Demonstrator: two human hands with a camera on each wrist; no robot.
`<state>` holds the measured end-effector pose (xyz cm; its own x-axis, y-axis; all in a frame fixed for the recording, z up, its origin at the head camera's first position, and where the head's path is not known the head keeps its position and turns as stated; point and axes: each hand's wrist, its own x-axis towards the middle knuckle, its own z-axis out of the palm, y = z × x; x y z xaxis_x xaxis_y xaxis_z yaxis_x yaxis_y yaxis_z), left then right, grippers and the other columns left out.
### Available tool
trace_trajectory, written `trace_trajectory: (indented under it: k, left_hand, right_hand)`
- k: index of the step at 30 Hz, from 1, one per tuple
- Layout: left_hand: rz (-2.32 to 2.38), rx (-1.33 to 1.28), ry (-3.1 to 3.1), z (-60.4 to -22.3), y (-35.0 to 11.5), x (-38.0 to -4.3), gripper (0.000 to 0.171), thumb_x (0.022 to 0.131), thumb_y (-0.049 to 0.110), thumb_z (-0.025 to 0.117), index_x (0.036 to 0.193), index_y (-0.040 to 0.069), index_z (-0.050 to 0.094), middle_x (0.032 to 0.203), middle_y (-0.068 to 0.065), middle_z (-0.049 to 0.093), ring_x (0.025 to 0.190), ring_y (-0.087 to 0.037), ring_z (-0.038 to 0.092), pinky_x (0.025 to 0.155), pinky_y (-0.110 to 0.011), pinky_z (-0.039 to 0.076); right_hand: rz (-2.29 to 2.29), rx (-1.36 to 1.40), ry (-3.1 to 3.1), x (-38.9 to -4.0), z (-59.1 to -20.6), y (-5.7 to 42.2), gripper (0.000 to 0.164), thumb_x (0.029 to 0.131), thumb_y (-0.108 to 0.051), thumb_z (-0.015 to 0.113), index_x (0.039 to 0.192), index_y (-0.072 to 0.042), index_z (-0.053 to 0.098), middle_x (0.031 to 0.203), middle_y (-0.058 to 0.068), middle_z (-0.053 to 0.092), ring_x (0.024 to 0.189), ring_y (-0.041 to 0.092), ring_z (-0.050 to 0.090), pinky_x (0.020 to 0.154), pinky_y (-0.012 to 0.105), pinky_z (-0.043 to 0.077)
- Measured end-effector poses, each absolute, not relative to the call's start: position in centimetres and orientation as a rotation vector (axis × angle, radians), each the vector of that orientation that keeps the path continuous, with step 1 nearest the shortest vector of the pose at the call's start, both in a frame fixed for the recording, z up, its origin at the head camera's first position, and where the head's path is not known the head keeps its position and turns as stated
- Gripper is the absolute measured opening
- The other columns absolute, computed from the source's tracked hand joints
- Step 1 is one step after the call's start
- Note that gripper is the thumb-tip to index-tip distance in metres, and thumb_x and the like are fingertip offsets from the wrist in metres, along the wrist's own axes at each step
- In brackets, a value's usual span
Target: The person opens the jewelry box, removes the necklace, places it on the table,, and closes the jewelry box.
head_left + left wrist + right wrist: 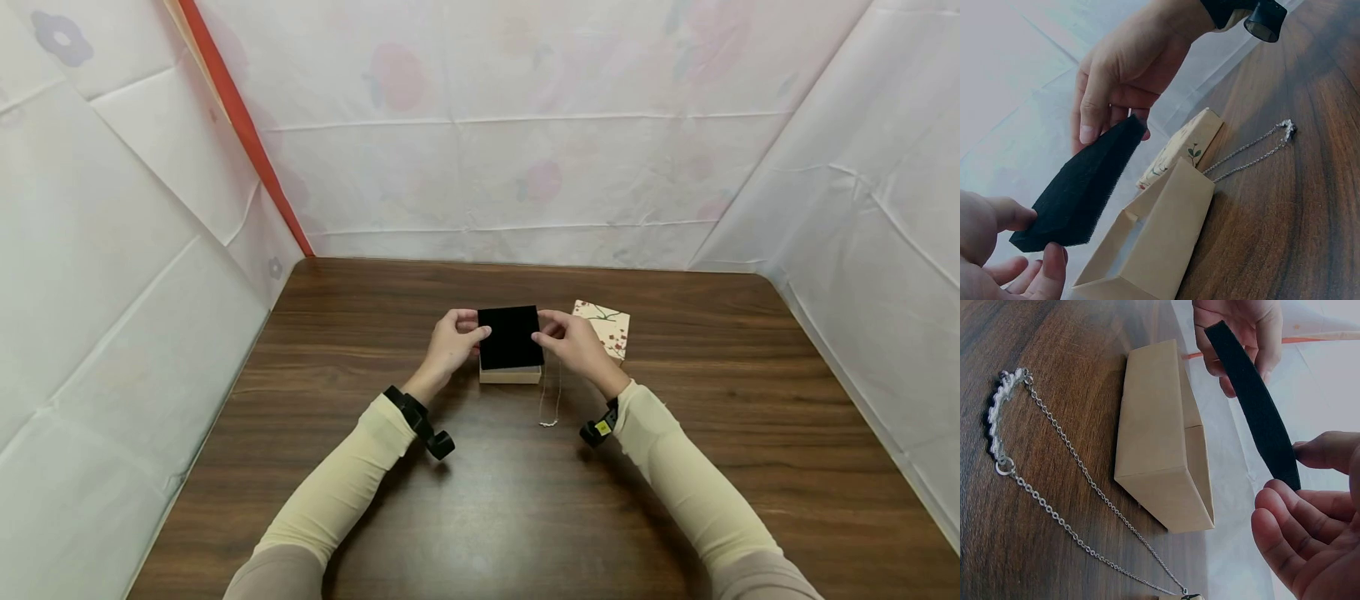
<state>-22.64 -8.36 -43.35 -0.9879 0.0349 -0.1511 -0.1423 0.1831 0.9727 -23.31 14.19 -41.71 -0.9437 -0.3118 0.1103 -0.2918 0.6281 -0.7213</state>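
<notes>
Both hands hold a square black foam pad (512, 337) above an open cream box (510, 377). My left hand (452, 342) pinches its left edge between thumb and fingers. At the opposite edge, my right hand (573, 340) grips it the same way. Tilted and clear of the rim, the pad (1257, 406) shows its thin side in the right wrist view. The box's inside is partly visible in the left wrist view. Beside the box lies a silver chain necklace (1063, 515) with a curved, textured pendant (999, 412).
A cream lid (615, 329) with red flowers and green stems lies behind my right hand; the chain runs up to it. All of this rests on a dark wood-grain table (480, 508). White patterned sheets (480, 167) stand at the back and both sides.
</notes>
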Motion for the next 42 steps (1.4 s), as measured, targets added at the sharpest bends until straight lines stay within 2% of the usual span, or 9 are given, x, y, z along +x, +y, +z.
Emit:
trace_trajectory:
  k: [3, 7, 10, 15, 19, 27, 37, 42]
  left_hand:
    - [1.960, -0.135, 2.322, -43.5, -8.3, -22.6, 0.041, 0.092, 0.016, 0.067, 0.128, 0.003, 0.054, 0.120, -0.017, 0.058, 0.090, -0.021, 0.062, 0.084, -0.045, 0.056]
    - [1.979, -0.169, 2.344, -43.6, -8.3, -22.7, 0.036, 0.091, 0.015, 0.068, 0.123, 0.002, 0.058, 0.109, -0.014, 0.061, 0.076, -0.015, 0.062, 0.079, -0.045, 0.058]
    - [1.974, -0.183, 2.355, -43.8, -8.4, -22.9, 0.033, 0.091, 0.015, 0.069, 0.120, 0.002, 0.061, 0.099, -0.010, 0.061, 0.069, -0.010, 0.060, 0.072, -0.038, 0.059]
    - [1.950, -0.195, 2.349, -44.1, -8.5, -23.1, 0.033, 0.090, 0.012, 0.069, 0.121, 0.001, 0.063, 0.091, -0.006, 0.061, 0.065, -0.009, 0.061, 0.063, -0.027, 0.058]
    - [1.927, -0.207, 2.348, -44.5, -8.5, -23.3, 0.034, 0.090, 0.010, 0.069, 0.122, -0.001, 0.064, 0.089, -0.005, 0.062, 0.067, -0.014, 0.064, 0.063, -0.027, 0.058]
    - [1.845, -0.152, 2.393, -45.1, -8.5, -23.4, 0.042, 0.087, 0.006, 0.070, 0.127, -0.003, 0.061, 0.089, -0.006, 0.064, 0.082, -0.027, 0.069, 0.066, -0.028, 0.058]
    - [1.784, -0.106, 2.443, -45.3, -8.9, -23.3, 0.046, 0.086, 0.004, 0.071, 0.130, 0.000, 0.058, 0.088, -0.007, 0.062, 0.066, -0.013, 0.062, 0.066, -0.028, 0.058]
    - [1.752, -0.080, 2.485, -45.5, -8.9, -23.3, 0.047, 0.085, 0.003, 0.072, 0.131, 0.002, 0.058, 0.090, -0.009, 0.064, 0.064, -0.011, 0.061, 0.064, -0.028, 0.058]
  right_hand:
    - [-1.239, -0.511, 2.809, -23.4, -41.8, 14.0, 0.045, 0.094, -0.019, 0.065, 0.133, 0.001, 0.057, 0.096, 0.014, 0.070, 0.083, 0.024, 0.064, 0.073, 0.034, 0.050]
    - [-1.251, -0.490, 2.802, -23.5, -41.9, 13.8, 0.044, 0.094, -0.019, 0.065, 0.133, 0.001, 0.057, 0.095, 0.014, 0.070, 0.083, 0.025, 0.064, 0.074, 0.035, 0.051]
    - [-1.256, -0.462, 2.795, -23.6, -42.2, 13.7, 0.044, 0.093, -0.018, 0.066, 0.132, 0.001, 0.058, 0.093, 0.014, 0.070, 0.082, 0.025, 0.064, 0.073, 0.035, 0.050]
    - [-1.232, -0.445, 2.781, -23.8, -42.8, 13.7, 0.044, 0.092, -0.016, 0.067, 0.131, 0.003, 0.057, 0.090, 0.013, 0.070, 0.080, 0.023, 0.064, 0.071, 0.031, 0.049]
    - [-1.223, -0.423, 2.764, -23.9, -43.1, 13.7, 0.046, 0.092, -0.017, 0.067, 0.132, 0.003, 0.056, 0.089, 0.013, 0.070, 0.078, 0.021, 0.063, 0.068, 0.030, 0.048]
    - [-1.186, -0.388, 2.765, -24.0, -43.5, 13.6, 0.047, 0.092, -0.016, 0.067, 0.132, 0.004, 0.055, 0.088, 0.014, 0.069, 0.071, 0.017, 0.060, 0.067, 0.029, 0.045]
    - [-1.184, -0.418, 2.764, -24.1, -43.8, 13.5, 0.049, 0.090, -0.016, 0.069, 0.134, 0.002, 0.055, 0.085, 0.012, 0.070, 0.068, 0.015, 0.059, 0.066, 0.027, 0.045]
    - [-1.148, -0.461, 2.767, -24.1, -43.8, 13.5, 0.044, 0.091, -0.016, 0.068, 0.130, 0.002, 0.058, 0.085, 0.011, 0.069, 0.068, 0.016, 0.059, 0.064, 0.028, 0.045]
